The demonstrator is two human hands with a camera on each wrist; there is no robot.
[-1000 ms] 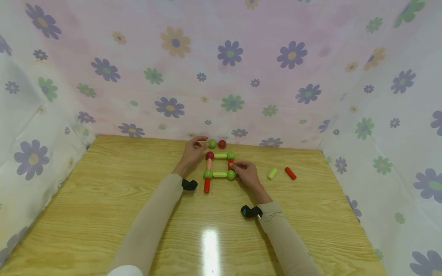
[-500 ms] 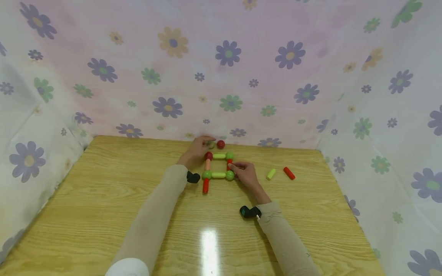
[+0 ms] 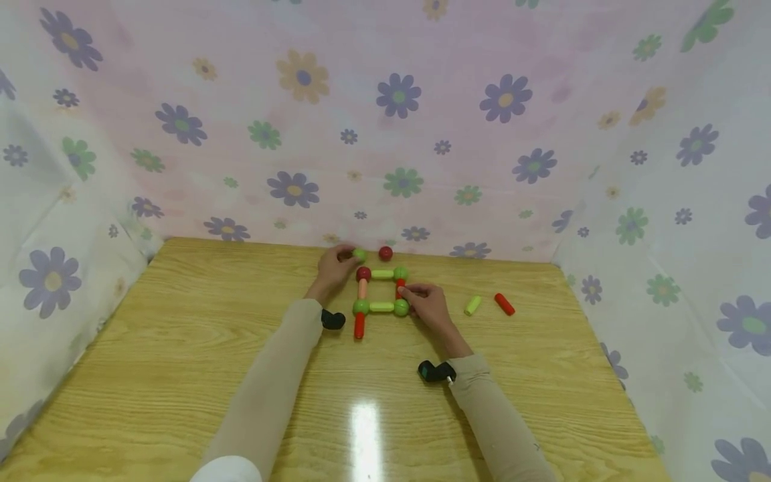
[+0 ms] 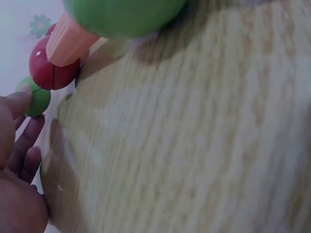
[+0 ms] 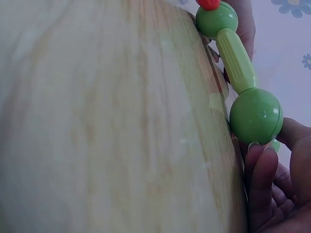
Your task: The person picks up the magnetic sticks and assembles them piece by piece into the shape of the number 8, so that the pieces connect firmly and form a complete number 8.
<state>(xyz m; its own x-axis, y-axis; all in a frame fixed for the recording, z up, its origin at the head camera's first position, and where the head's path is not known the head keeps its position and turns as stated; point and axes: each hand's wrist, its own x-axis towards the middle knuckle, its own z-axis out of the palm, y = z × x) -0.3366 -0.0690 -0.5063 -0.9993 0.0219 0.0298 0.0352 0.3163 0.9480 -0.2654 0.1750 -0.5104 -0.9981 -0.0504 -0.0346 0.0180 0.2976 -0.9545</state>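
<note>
Green ball (image 3: 359, 254) pinched by left hand (image 3: 333, 268), right hand (image 3: 426, 304) gripping the frame (image 3: 382, 290) on a glossy wooden table (image 3: 181, 348) walled by floral cloth (image 3: 301, 134).

square frame of rods & balls (image 3: 381, 290) sits mid-table (image 3: 181, 375), twd back. 2 loose balls (image 3: 385, 254) behind it, 2 loose rods (image 3: 489, 304) to its right.

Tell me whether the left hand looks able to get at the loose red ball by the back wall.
Probably yes. The left hand already pinches a green ball right beside the red ball, with only bare table between them; it would likely need to release the green ball first.
</note>
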